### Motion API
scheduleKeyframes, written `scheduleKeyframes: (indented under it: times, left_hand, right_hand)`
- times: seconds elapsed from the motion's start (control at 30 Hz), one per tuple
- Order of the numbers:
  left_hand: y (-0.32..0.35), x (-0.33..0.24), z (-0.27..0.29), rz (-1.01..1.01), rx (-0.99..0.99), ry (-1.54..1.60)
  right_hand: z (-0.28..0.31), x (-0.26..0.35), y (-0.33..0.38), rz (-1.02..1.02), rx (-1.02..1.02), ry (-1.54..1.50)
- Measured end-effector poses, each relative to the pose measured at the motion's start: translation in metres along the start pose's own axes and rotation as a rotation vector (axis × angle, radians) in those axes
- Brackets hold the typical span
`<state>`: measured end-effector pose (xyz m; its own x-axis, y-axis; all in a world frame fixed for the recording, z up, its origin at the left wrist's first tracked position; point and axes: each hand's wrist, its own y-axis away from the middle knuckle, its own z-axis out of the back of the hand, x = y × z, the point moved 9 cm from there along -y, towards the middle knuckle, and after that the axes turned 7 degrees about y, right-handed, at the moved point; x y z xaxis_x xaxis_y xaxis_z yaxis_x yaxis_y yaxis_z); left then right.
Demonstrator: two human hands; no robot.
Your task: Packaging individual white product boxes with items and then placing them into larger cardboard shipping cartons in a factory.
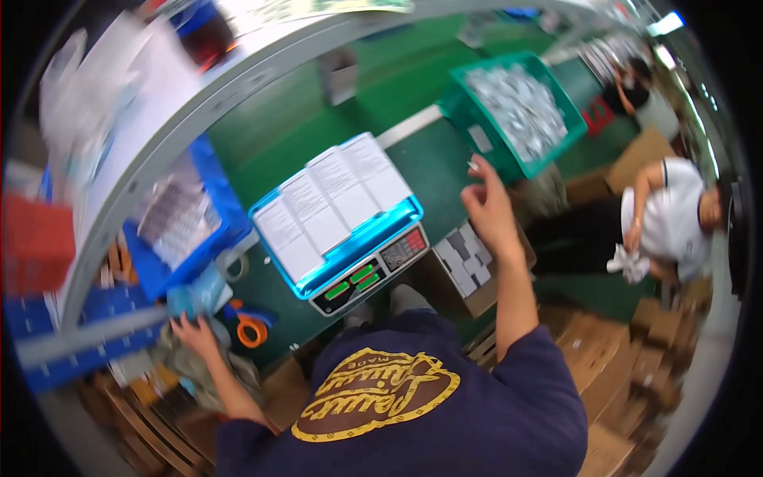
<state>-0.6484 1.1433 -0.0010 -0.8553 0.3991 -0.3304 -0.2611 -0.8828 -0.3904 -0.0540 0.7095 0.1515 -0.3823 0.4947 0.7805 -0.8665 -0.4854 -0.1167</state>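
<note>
My right hand is raised to the right of a weighing scale, thumb and index finger apart. A tiny white thing shows at its index fingertip; I cannot tell whether it is held. Spread fingers of my left hand are beside a translucent light-blue item, perhaps touching it. Several white printed flat packs lie side by side on the scale's shiny blue platform. Below the right hand, an open carton holds white and grey boxes.
A green crate full of silvery packets stands at the far right. At the left are a blue bin with packets, an orange tape roll and a metal shelf frame. Another person works at the right near stacked cartons.
</note>
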Motion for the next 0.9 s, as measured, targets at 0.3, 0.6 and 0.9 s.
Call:
scheduleKeyframes:
  times: [0.3, 0.6, 0.9]
  left_hand:
    - [-0.116, -0.275, -0.005, -0.056, 0.152, 0.928]
    - [-0.219, -0.455, -0.286, 0.065, 0.818, 0.776]
    - [-0.231, -0.524, -0.379, 0.224, 0.588, 0.997]
  right_hand:
    - [0.116, -0.275, -0.163, -0.546, 0.183, 0.033]
    - [0.045, -0.321, -0.233, -0.42, 0.189, 0.754]
    - [0.109, -0.231, -0.134, -0.307, 0.021, 0.058]
